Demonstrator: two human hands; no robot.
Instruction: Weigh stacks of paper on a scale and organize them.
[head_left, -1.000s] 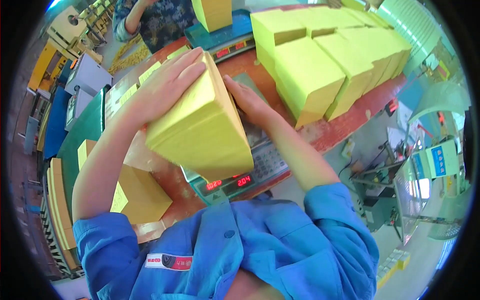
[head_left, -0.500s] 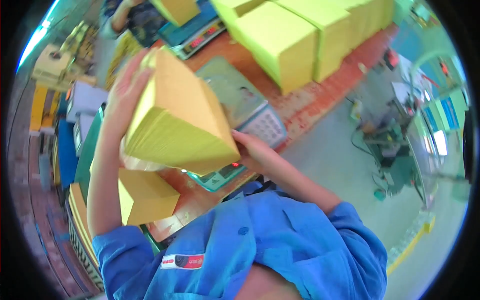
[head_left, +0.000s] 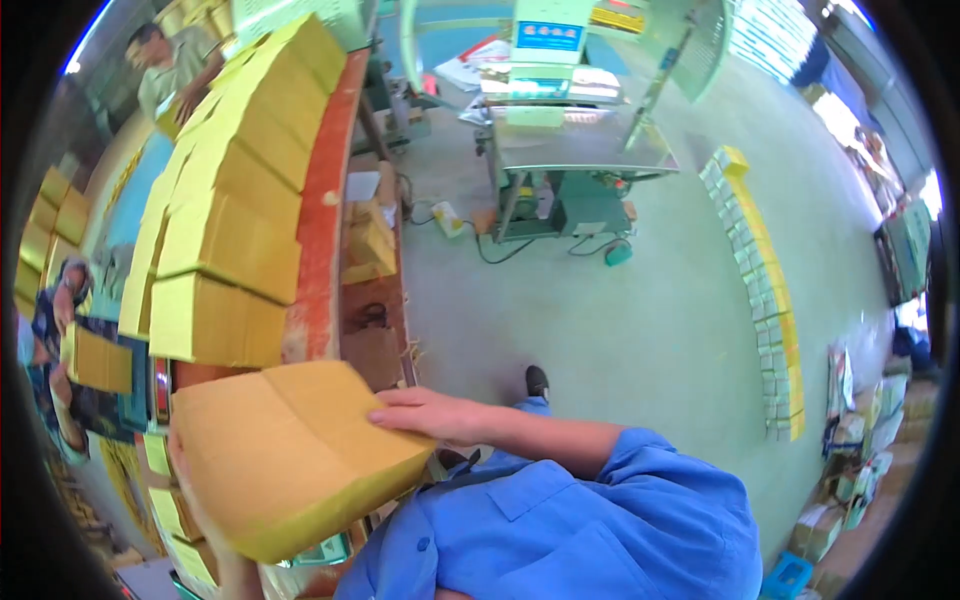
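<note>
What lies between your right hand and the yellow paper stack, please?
Nothing visible: in the head view, the right hand directly touches the yellow paper stack.

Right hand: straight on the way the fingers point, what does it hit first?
The yellow paper bundle: the right hand's fingers point left across the picture, right at it, and appear to be touching it. How firmly they press is unclear from this one view.

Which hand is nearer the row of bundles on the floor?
Right. The right hand, at the right edge of the yellow block, lies left of the bundles; the left hand, at the block's left side, is farther left.
</note>
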